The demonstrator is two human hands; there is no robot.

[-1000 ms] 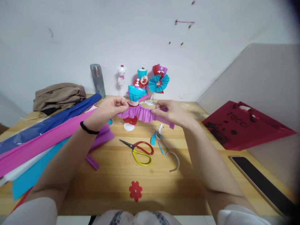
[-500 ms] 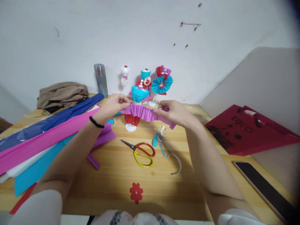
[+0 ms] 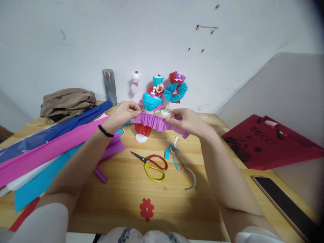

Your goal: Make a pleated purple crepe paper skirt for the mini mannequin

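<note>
A gathered purple crepe paper strip (image 3: 154, 122) stretches between my two hands. My left hand (image 3: 125, 114) pinches its left end, and my right hand (image 3: 183, 119) grips it near the right end, with a short tail hanging past the fingers. Right behind the strip stands a small dress form (image 3: 152, 101) with a turquoise paper top and a red paper bottom on a white round base. The strip crosses in front of its waist; whether they touch I cannot tell. Below lie scissors (image 3: 149, 165) with one red and one yellow handle.
Behind are more dress forms (image 3: 175, 90) and a grey bottle (image 3: 109, 87). Coloured crepe paper (image 3: 50, 145) and a brown cloth (image 3: 68, 101) lie left. A red flower cutout (image 3: 146, 209) is in front, tape and scraps (image 3: 174, 148) mid-table. Rightward are a red bag (image 3: 268, 141) and phone (image 3: 280, 199).
The view has shifted very slightly. Both hands keep their hold on the purple strip in nearly the same place.
</note>
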